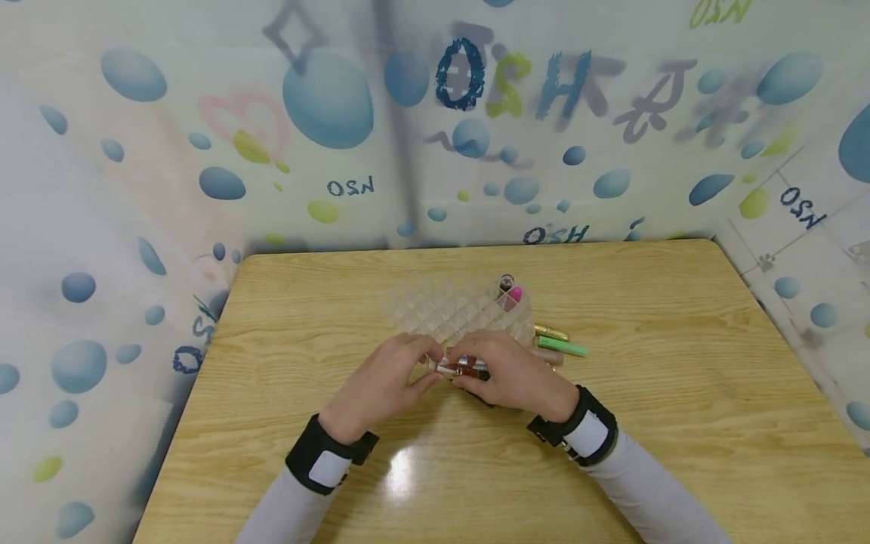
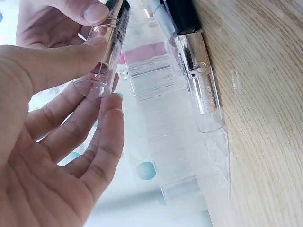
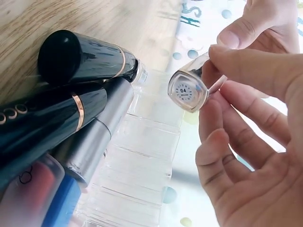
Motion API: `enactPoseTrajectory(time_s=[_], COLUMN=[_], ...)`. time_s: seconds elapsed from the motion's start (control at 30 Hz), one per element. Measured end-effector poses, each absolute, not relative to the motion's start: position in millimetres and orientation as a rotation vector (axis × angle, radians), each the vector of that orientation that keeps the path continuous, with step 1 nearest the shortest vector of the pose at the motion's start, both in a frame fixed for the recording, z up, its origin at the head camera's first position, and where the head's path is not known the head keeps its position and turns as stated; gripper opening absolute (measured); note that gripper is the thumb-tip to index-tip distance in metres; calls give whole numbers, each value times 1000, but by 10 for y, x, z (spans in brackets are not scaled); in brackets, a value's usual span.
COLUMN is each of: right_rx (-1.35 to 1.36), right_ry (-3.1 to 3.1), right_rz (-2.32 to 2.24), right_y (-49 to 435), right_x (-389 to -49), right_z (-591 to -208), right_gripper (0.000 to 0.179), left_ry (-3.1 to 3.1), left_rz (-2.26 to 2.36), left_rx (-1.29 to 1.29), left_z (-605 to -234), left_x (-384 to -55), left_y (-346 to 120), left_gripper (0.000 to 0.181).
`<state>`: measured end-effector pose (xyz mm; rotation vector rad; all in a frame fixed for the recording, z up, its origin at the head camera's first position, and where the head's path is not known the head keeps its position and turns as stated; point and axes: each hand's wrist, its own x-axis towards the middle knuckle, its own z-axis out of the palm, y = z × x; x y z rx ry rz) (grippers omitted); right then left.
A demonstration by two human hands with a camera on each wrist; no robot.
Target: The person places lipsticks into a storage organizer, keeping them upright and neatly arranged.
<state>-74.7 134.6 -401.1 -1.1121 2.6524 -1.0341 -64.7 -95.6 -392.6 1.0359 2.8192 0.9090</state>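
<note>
Between the two hands is a lipstick tube (image 3: 185,92) with a clear end and a round label reading "04" on its base. My left hand (image 1: 384,381) pinches its clear cap end between thumb and fingers. From the other side, my right hand (image 1: 513,374) grips the dark base end with thumb and forefinger, the other fingers loosely bent. In the left wrist view the clear cap (image 2: 97,85) shows a metallic inner part through it. Just behind the hands lies a clear organizer (image 1: 442,298) with diamond-shaped compartments.
Tubes with dark and magenta (image 1: 515,294) tops stand in the organizer's right end. A gold tube (image 1: 552,332) and a green tube (image 1: 563,347) lie right of it. Black tubes (image 3: 80,59), a silver tube (image 3: 97,137) and a blue item (image 3: 61,203) lie near my right hand.
</note>
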Motion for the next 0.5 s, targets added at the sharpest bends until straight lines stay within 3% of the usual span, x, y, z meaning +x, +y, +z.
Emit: enactPoseTrajectory(time_s=[0.2,0.5], right_rx=[-1118,-1157], right_ry=[2690,2734], right_rz=[-1060,-1189], right_y=[1386,1437], right_x=[-745,-757], right_z=[-4008,-3934], right_gripper=[21,20], left_ry=[2862,2937], left_rz=[931,977], left_rx=[1038,1037], left_z=[-3925,-3948], left_x=[-642,-639], left_y=[-936,-907], left_gripper=[21,42])
